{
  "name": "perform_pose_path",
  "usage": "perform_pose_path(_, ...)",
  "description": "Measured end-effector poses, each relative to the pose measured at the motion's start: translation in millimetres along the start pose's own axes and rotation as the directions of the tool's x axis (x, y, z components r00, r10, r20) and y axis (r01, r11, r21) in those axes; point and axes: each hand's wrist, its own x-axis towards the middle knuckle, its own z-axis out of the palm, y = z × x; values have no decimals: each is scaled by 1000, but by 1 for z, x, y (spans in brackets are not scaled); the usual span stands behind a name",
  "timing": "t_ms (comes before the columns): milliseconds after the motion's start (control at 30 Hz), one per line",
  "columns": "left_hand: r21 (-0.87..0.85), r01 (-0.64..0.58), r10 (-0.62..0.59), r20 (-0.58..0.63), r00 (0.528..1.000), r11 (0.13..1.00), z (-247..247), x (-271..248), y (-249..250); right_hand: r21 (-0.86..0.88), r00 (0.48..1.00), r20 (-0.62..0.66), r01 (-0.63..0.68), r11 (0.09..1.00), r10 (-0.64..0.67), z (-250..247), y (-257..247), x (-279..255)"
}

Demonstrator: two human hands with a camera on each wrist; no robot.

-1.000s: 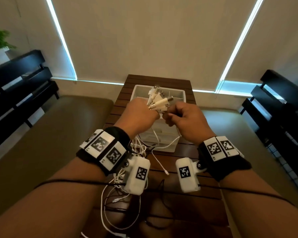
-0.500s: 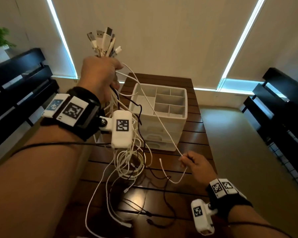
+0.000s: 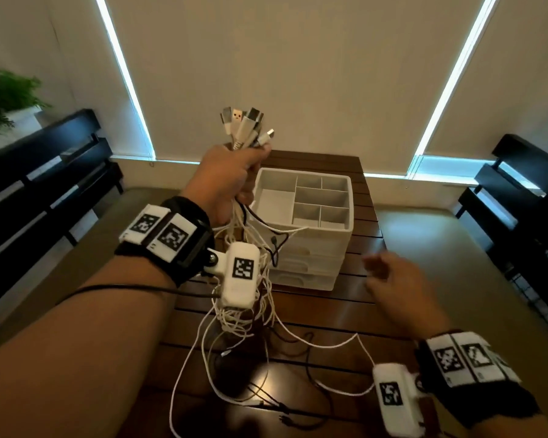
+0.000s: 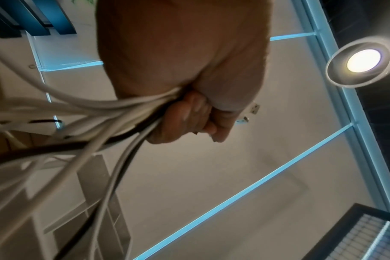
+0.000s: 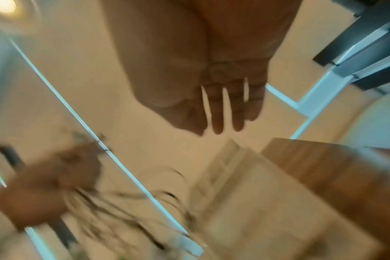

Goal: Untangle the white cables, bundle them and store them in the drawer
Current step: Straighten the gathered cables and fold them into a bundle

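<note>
My left hand (image 3: 231, 178) is raised above the table and grips a bunch of white cables (image 3: 244, 128) near their plugs, which stick up out of the fist. In the left wrist view the fingers (image 4: 189, 116) curl round the white cables (image 4: 105, 112) and a black one. The tangle (image 3: 241, 314) hangs down onto the wooden table (image 3: 323, 314). My right hand (image 3: 393, 279) hovers low at the right, blurred, fingers (image 5: 218, 114) straight and holding nothing. A white drawer unit (image 3: 310, 245) stands behind, drawers closed.
The unit's top tray (image 3: 301, 200) has several empty compartments. Thin black cables (image 3: 272, 403) lie on the near table among white loops. Dark benches (image 3: 45, 172) flank the table on both sides. A potted plant (image 3: 4, 96) sits far left.
My left hand has come down and toward the middle with the cable bunch. My right hand has let go of the white cable it pinched and has risen with fingers straightened.
</note>
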Motion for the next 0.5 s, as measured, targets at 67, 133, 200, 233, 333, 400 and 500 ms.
perform_pose_path(67,6,3,-4,69,998,1000,10,-8,-8,237,970,-141,228,945,-198,-21,-44,2)
perform_pose_path(133,-18,6,-4,124,992,1000,21,-16,-15,293,937,-47,344,892,-345,-23,-79,7)
perform_pose_path(200,-81,21,-8,160,987,996,31,-25,-22,241,920,147,322,915,-363,-5,-98,16)
perform_pose_path(233,-125,28,-5,179,984,992,35,-30,-24,231,913,210,301,925,-349,8,-103,22)
perform_pose_path(333,-245,44,6,201,980,969,39,-39,-29,410,914,220,231,882,-341,42,-102,33)
perform_pose_path(400,-297,54,6,199,980,953,35,-40,-33,380,916,169,280,882,-364,56,-96,34)
perform_pose_path(500,-361,90,-17,199,980,928,27,-38,-37,261,911,171,326,909,-376,60,-90,34)
